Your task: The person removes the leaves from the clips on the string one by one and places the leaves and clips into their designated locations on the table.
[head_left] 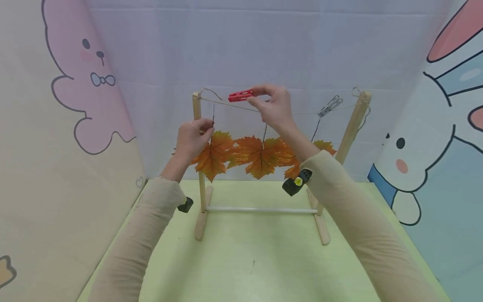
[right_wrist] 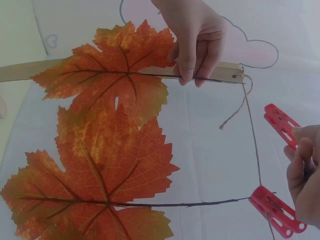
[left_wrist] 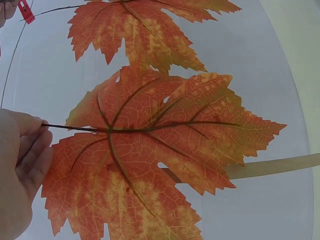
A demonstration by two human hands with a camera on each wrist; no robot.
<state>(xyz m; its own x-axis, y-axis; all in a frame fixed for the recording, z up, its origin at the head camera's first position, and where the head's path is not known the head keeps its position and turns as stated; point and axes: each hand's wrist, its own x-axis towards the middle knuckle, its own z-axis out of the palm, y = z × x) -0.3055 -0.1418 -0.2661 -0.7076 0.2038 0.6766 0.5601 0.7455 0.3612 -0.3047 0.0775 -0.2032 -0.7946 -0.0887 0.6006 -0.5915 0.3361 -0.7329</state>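
My left hand (head_left: 194,136) pinches the dark stem of an orange artificial maple leaf (left_wrist: 165,125) near the left post; the stem's tip points up beside the string (head_left: 241,107). Higher and to the right, my right hand (head_left: 274,107) holds a red clothespin (head_left: 240,96) between thumb and fingers, just above the string and apart from the stem. A second red clothespin (right_wrist: 277,212) fixes the middle leaf (right_wrist: 100,190) to the string; in the head view the right hand hides it. A grey clothespin (head_left: 330,105) holds the right leaf's stem, and my forearm partly covers that leaf.
The string spans two wooden posts (head_left: 349,130) on wooden feet (head_left: 201,226), joined low down by a white rod (head_left: 260,209). This frame stands on a light green table (head_left: 249,260). Cartoon-printed cloth surrounds it on the sides. A loose string end hangs by the left post.
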